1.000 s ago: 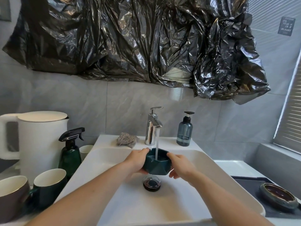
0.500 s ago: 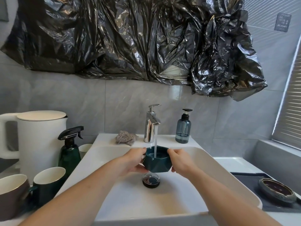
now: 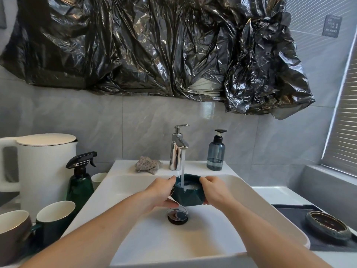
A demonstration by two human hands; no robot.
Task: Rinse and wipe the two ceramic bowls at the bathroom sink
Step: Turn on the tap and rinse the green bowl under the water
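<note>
Gripping the faceted teal bowl (image 3: 187,192) from either side, the left hand (image 3: 161,191) and the right hand (image 3: 215,189) hold it over the white sink (image 3: 257,200), right above the dark drain stopper (image 3: 177,215). The left thumb hooks over the near rim with the fingers curled beneath the base; the right hand wraps the opposite wall, thumb on the rim. Compared with a second ago, the bowl sits higher and squarer under the chrome faucet (image 3: 176,149), and the water stream (image 3: 182,167) now lands well inside it, pooling and frothing where before it struck nearer the middle of a barely filled bowl. That suggests the rinse of this first bowl is well under way, with tipping out and wiping not yet done.

Behind, on the sink ledge, a crumpled grey cloth (image 3: 147,165) lies left of the faucet, likely the wiper, and a blue soap dispenser (image 3: 216,152) stands to its right. The second bowl (image 3: 328,224), shallow and brown-glazed, waits on a dark mat (image 3: 289,215) well off to the right.
</note>
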